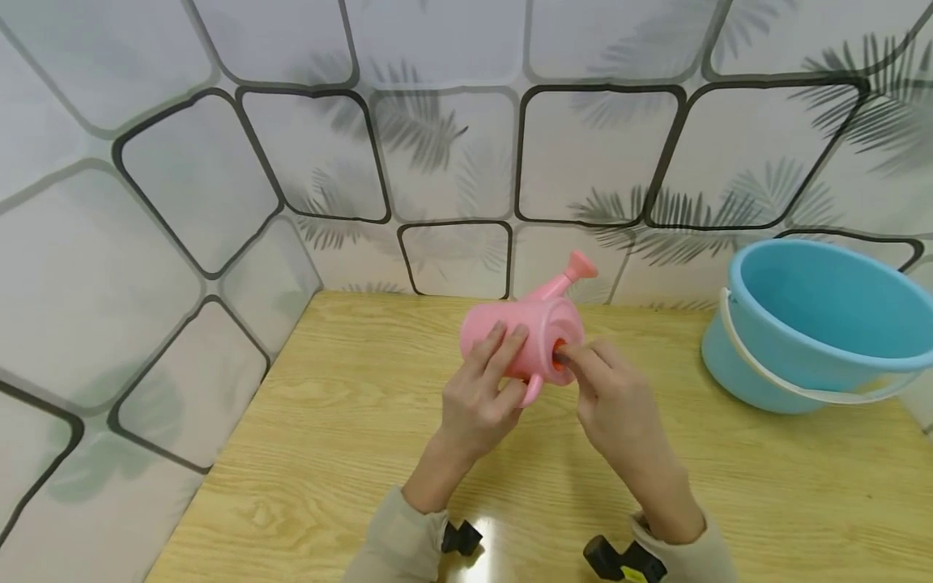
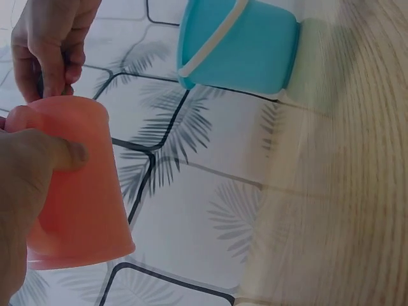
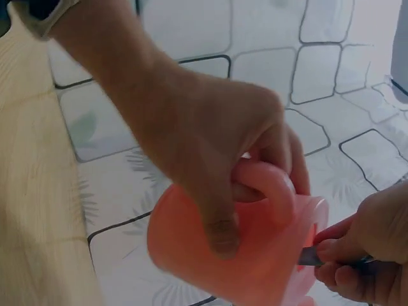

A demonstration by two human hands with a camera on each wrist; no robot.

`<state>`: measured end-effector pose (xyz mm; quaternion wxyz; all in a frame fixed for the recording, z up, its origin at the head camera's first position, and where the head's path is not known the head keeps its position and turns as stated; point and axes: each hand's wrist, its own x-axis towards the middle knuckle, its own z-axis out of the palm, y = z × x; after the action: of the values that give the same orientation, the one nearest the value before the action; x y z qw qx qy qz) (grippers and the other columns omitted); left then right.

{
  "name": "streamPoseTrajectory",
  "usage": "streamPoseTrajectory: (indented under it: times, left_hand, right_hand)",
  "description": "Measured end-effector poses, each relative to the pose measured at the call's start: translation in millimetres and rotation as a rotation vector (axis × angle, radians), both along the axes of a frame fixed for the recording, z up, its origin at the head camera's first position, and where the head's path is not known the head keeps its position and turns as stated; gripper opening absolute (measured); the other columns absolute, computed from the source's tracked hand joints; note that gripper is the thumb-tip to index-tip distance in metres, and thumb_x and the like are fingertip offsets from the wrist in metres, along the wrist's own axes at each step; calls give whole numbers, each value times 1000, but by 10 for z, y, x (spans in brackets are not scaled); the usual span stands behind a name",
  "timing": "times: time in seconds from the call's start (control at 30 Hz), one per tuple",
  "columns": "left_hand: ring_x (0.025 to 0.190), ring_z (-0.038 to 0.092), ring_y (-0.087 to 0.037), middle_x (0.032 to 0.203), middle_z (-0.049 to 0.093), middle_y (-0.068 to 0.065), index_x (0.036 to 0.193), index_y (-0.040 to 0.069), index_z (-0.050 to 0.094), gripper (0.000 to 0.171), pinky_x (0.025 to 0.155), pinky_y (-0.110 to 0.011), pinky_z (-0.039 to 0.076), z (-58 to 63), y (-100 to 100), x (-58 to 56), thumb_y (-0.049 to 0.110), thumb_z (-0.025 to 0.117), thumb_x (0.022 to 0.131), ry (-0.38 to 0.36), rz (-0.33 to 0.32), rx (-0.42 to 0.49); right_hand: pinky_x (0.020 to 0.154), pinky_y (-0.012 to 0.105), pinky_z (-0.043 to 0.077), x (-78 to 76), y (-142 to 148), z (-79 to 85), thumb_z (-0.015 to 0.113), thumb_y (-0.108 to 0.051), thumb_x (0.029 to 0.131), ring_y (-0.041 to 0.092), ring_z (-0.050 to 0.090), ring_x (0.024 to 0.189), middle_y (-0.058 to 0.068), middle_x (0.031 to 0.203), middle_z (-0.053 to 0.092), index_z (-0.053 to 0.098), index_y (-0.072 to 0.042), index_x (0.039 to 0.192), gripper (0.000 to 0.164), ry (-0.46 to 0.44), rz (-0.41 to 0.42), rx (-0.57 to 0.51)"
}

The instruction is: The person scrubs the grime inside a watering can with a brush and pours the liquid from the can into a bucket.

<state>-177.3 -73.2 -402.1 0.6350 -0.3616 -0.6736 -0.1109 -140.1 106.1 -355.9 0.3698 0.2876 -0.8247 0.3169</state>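
A pink toy watering can (image 1: 503, 324) is held tilted above the table, its sprinkler spout (image 1: 568, 275) pointing away and its open top turned to the right. My left hand (image 1: 481, 405) grips the can's body near the handle (image 3: 264, 182), thumb on one side and fingers on the other. At the opening, my right hand (image 1: 615, 397) pinches a slim dark grey object (image 3: 310, 256). Its tip reaches to the can's mouth, where an orange patch (image 1: 559, 354) shows inside. Most of the object is hidden by the fingers, and I cannot tell its kind.
A light blue bucket (image 1: 787, 380) with a white handle (image 1: 773, 376) stands at the right of the wooden table (image 1: 328, 405). Walls (image 1: 445, 154) with a tile-and-leaf pattern rise behind and to the left of the table.
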Motion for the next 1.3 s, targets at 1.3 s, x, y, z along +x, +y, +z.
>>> streamPoseTrajectory:
  times: [1.3]
  left_hand:
    - [114, 64, -40, 123, 66, -25, 57, 11, 41, 46, 75, -34, 61, 68, -14, 72, 18, 65, 96, -161, -96, 39]
  right_hand:
    - [38, 29, 15, -59, 262, 73, 34, 15, 100, 17, 29, 49, 4, 81, 55, 30, -4, 85, 24, -583, 868, -734]
